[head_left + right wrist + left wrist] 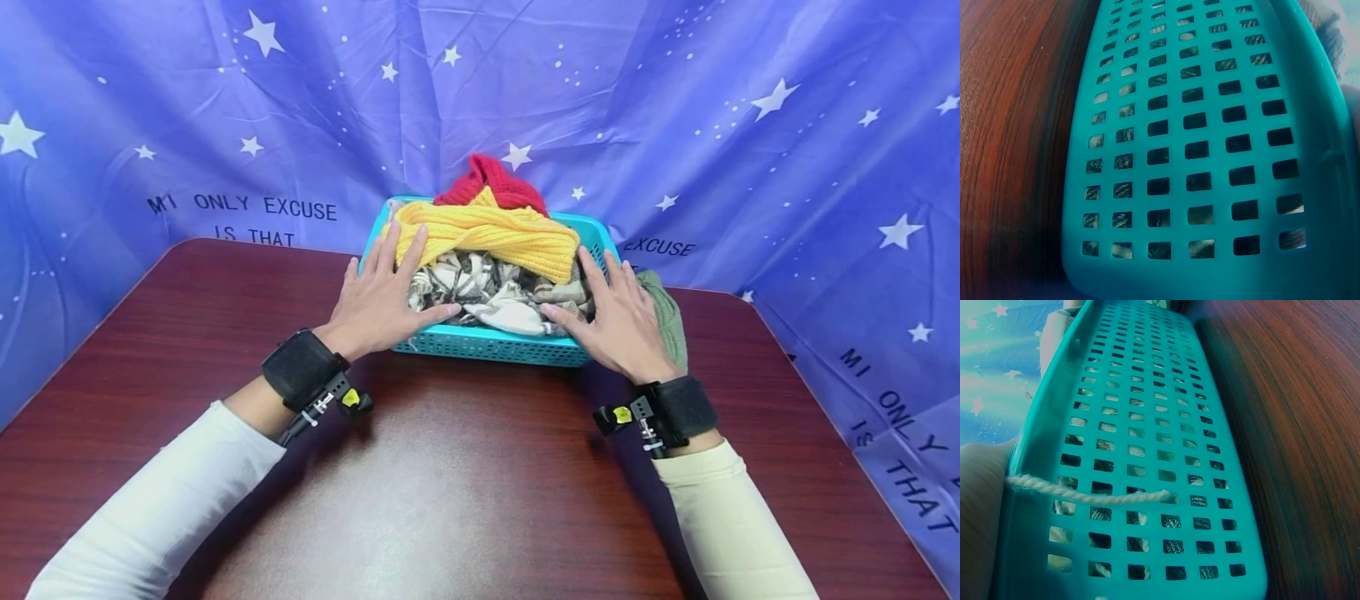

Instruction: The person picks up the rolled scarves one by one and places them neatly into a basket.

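A turquoise plastic basket (495, 348) with perforated walls stands at the back of the table. In it lie a folded yellow knit scarf (487, 232), a red knit piece (495, 185) behind that, and bunched plaid cloth (513, 310) along the front. My left hand (375, 298) rests at the basket's left side, fingers extended over the rim and thumb over the front. Opposite, my right hand (621, 315) lies on the right side, its fingers stretched forward and its thumb over the plaid cloth. A pale fringe strand (1088, 495) hangs over the front wall in the left wrist view.
A green knit item (663, 310) lies just right of the basket, partly hidden by my right hand. Dark reddish wood tabletop (435, 483) extends in front. Behind and along the sides hangs a blue star-patterned curtain (480, 100).
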`<state>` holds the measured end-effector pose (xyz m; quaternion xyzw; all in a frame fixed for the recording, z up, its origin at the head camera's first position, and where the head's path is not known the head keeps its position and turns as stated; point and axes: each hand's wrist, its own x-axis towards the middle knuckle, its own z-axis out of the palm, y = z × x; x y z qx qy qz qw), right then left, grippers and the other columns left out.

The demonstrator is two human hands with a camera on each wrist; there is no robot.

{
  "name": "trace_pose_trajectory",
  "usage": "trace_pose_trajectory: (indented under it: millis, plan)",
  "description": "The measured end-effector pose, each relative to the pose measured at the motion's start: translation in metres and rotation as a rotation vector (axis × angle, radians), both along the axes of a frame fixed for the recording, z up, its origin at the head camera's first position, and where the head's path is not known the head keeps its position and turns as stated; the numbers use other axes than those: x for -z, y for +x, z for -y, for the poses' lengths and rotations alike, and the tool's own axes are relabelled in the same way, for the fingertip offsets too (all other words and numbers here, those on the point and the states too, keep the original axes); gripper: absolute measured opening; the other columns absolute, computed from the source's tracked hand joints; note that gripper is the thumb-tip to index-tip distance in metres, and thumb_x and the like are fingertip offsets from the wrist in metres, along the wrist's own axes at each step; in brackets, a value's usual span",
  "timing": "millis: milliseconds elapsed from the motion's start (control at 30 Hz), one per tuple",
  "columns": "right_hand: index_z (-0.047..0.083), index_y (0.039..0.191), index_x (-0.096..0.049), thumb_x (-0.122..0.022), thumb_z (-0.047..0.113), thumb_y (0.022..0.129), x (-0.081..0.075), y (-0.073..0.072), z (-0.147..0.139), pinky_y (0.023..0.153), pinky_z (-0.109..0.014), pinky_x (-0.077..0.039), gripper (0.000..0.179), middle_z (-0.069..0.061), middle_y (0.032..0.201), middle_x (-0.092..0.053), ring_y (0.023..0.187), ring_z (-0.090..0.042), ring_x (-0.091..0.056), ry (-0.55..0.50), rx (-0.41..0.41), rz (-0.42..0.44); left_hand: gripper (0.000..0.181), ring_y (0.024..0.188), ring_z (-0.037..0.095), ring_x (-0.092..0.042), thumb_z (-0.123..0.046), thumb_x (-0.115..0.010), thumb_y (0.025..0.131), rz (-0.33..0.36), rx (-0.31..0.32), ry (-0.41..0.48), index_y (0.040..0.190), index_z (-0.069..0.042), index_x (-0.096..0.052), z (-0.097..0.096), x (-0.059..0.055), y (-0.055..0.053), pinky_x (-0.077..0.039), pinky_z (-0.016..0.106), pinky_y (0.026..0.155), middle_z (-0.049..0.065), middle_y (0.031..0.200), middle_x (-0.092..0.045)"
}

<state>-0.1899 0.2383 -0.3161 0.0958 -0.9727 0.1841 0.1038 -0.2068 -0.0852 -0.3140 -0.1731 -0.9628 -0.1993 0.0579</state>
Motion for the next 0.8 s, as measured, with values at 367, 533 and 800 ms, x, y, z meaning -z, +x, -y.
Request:
trace_pose_trajectory:
  millis: [367, 533, 800]
  plan:
    - [0.033, 0.164, -0.005, -0.052, 0.075, 0.089, 0.0003, -0.0004, -0.0005, 0.114, -0.074, -0.005, 0.098, -0.019, 0.168, -0.005, 0.153, -0.043, 0.0, -0.001, -0.001, 0.001, 0.107, 0.155, 0.031, 0.008, -0.074, -0.055, 0.088, -0.003, 0.003, -0.003, 0.163, -0.029, 0.007, 0.0007, 0.0, 0.0002, -0.006, 0.069, 0.117, 0.009, 0.169, 0.013]
    - [0.033, 0.164, -0.005, -0.052, 0.075, 0.089, 0.0001, 0.0001, -0.0008, 0.114, -0.074, -0.005, 0.098, -0.018, 0.168, -0.005, 0.153, -0.043, 0.001, -0.003, -0.003, -0.003, 0.107, 0.155, 0.032, 0.008, -0.074, -0.055, 0.088, -0.001, 0.003, -0.008, 0.163, -0.029, 0.007, 0.0003, -0.0001, 0.0002, -0.006, 0.069, 0.117, 0.009, 0.169, 0.013]
    - [0.032, 0.164, -0.007, -0.053, 0.074, 0.09, -0.0003, 0.0015, -0.0005, 0.113, -0.074, -0.004, 0.097, -0.016, 0.169, -0.003, 0.153, -0.043, 0.002, -0.013, -0.011, -0.004, 0.107, 0.155, 0.032, 0.008, -0.074, -0.055, 0.088, 0.008, -0.001, -0.008, 0.162, -0.03, 0.008, 0.0002, -0.0001, 0.0006, -0.005, 0.069, 0.117, 0.009, 0.169, 0.013]
